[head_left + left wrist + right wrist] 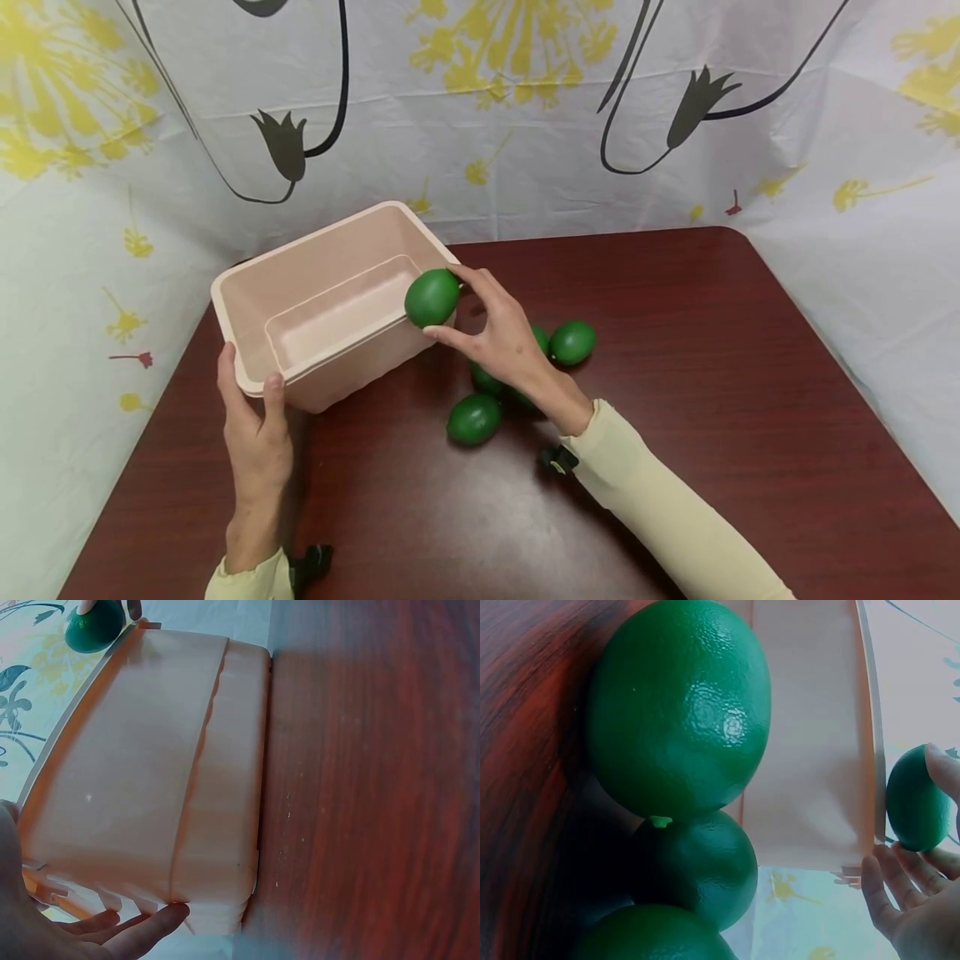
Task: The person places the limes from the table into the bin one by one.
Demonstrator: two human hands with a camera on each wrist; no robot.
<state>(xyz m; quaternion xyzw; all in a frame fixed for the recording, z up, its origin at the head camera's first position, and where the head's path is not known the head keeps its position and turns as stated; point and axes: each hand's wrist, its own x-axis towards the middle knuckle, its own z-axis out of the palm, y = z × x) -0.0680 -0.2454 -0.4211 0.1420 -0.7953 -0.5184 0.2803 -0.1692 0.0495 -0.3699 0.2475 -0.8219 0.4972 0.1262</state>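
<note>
A pale pink plastic bin (360, 371) stands on the table at the left, set at an angle, its inner floor in view. My left hand (258, 450) grips its near left corner, with the thumb at the front rim and the fingers around the end wall. In the left wrist view those fingers (142, 934) lie against the bin's end. Over the bin's right front rim, my right hand (498, 329) pinches a green lime (432, 297) between thumb and fingertips. Several more limes lie on the table below that hand, among them a near lime (474, 419) and a right-hand lime (572, 342).
The dark reddish wooden table (712, 375) extends to the right and toward me. Behind it hangs a white sheet (555, 187) with yellow and grey flower prints. In the right wrist view a large lime (679, 709) sits close beside the bin's wall (810, 735).
</note>
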